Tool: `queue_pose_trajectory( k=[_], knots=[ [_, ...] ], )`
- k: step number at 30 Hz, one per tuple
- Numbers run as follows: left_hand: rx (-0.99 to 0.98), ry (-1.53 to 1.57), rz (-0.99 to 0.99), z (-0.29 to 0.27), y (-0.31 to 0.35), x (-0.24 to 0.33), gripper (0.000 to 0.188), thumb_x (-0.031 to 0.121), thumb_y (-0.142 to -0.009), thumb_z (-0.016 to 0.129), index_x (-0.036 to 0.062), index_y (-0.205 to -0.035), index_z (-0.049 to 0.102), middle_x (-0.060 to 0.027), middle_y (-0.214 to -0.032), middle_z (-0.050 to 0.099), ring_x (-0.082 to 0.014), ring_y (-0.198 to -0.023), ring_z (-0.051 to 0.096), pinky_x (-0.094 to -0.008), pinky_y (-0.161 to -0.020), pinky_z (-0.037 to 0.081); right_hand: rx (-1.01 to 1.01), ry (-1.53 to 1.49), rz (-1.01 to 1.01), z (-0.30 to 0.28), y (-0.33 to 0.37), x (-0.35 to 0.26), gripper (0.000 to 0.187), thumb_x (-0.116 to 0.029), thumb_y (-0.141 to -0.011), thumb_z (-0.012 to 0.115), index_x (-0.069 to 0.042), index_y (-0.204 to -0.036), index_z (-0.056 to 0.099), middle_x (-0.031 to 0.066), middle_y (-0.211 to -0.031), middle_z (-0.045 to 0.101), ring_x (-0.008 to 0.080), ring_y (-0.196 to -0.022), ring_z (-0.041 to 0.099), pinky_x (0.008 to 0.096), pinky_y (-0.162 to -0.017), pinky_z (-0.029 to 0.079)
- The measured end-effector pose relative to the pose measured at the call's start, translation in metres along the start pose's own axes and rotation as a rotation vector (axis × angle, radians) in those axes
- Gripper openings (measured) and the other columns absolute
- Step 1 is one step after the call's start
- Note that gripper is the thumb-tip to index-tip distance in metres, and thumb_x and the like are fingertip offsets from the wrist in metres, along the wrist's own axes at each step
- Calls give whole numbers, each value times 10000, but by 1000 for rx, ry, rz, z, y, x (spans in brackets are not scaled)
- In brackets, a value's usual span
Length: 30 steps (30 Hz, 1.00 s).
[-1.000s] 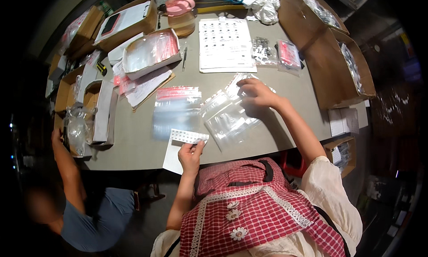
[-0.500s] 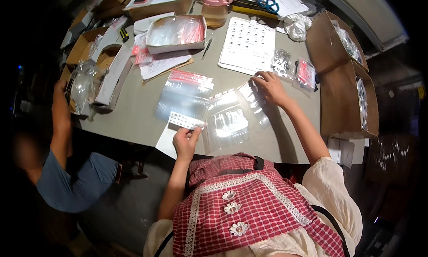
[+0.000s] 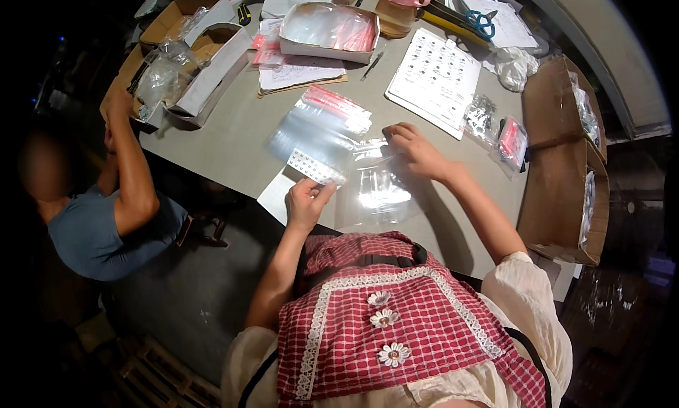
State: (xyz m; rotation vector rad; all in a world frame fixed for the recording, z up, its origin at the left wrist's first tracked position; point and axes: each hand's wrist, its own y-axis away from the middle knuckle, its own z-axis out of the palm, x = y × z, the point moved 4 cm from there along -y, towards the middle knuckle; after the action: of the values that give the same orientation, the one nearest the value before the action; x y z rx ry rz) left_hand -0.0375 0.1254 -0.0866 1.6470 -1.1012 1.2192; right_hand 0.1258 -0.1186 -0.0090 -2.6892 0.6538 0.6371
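Note:
Between the thumb and fingers of my left hand (image 3: 308, 201) is a white strip of small printed stickers (image 3: 312, 166), its far end over a stack of clear zip bags (image 3: 318, 121) with red closures. Part of a white sheet (image 3: 276, 196) shows beside that hand. My right hand (image 3: 419, 152) is bent over the upper right of some clear plastic bags (image 3: 382, 188) lying flat in front of me. Its fingertips are at their top edge, gripping the bag there; glare hides how many bags overlap.
A white box of zip bags (image 3: 329, 50) stands at the back, with a printed sheet (image 3: 435, 79) to its right. Small filled bags (image 3: 511, 140) lie near cardboard boxes (image 3: 562, 196) on the right. Scissors (image 3: 481, 24) lie far back. Another person (image 3: 120, 210) sits at left.
My right hand has drawn the narrow clear bag leftward onto the larger one. My left hand still holds the sticker strip. The view has shifted, and the person at left has pulled their arm back.

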Motion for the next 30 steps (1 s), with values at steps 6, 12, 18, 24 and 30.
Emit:
queue_pose_trajectory(
  k=[6,12,18,24,30],
  knots=[
    [45,-64,26,3,-2,8,296,348,-840,763,64,-927,770,-90,-700,682,-212,-633,673,-337,-604,495,-71,66,143,1,14,20,366,16,-697,632,-29,-1054,569,165,-1040,582,358,-1022,548,425,-903,451],
    [81,-7,-6,2,3,8,293,345,-842,762,59,-907,764,-86,-676,669,-214,-622,667,-340,-596,490,-33,-116,368,-56,56,23,395,66,-704,594,-32,-1085,629,159,-1026,567,340,-1019,543,423,-882,455],
    [40,-28,-6,1,1,4,290,333,-835,772,57,-922,767,-90,-712,679,-198,-646,668,-326,-599,492,-220,164,-23,-96,28,-57,203,17,-703,661,-50,-879,737,146,-1174,601,317,-1218,523,449,-1040,434],
    [15,4,-12,2,1,-5,292,320,-812,790,56,-935,771,-88,-729,678,-194,-631,647,-318,-603,492,-245,169,-502,-2,-18,-112,256,-121,-645,707,-38,-882,758,149,-1402,546,346,-1411,402,547,-1219,278],
    [-25,100,-106,1,2,19,266,277,-852,769,23,-930,760,-45,-734,691,-94,-639,626,-283,-593,470,-300,125,-383,10,-34,-89,294,-91,-695,657,-61,-982,714,103,-1054,608,303,-1185,535,485,-1187,320]
  ],
)
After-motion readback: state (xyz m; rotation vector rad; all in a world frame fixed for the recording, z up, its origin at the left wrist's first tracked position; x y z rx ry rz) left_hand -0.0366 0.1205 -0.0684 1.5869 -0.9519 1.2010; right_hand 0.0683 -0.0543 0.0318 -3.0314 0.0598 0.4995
